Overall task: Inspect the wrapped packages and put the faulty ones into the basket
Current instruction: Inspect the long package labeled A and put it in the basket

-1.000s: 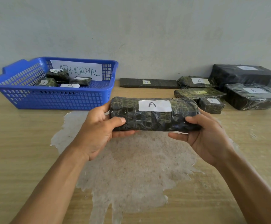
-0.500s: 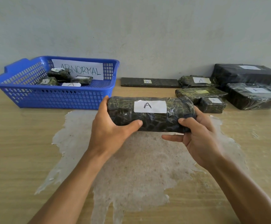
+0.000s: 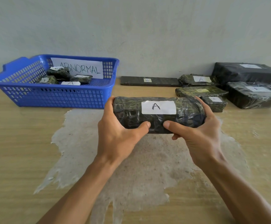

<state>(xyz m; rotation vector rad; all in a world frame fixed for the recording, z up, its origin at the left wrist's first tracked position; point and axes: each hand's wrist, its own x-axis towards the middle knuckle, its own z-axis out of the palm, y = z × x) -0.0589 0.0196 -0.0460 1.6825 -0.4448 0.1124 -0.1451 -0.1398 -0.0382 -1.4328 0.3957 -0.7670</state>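
Observation:
A dark, roll-shaped wrapped package (image 3: 131,113) with a white label marked "A" lies crosswise just above the table's middle. My left hand (image 3: 117,131) grips its left end, thumb on the near side. My right hand (image 3: 197,135) grips its right end, thumb close to the left thumb. The blue basket (image 3: 54,97) with a paper sign "ABNORMAL" stands at the back left and holds several small wrapped packages (image 3: 58,72).
Several more wrapped packages lie at the back right: a flat strip marked "B" (image 3: 149,81), an "A" package (image 3: 196,80), a "B" package (image 3: 199,91), a small one (image 3: 215,102) and two large black ones (image 3: 254,94). A worn pale patch (image 3: 131,167) covers the wooden table.
Both hands have shifted along the package: the thumbs came together on its near side, and the fingers now wrap over its ends. The package sits slightly farther right.

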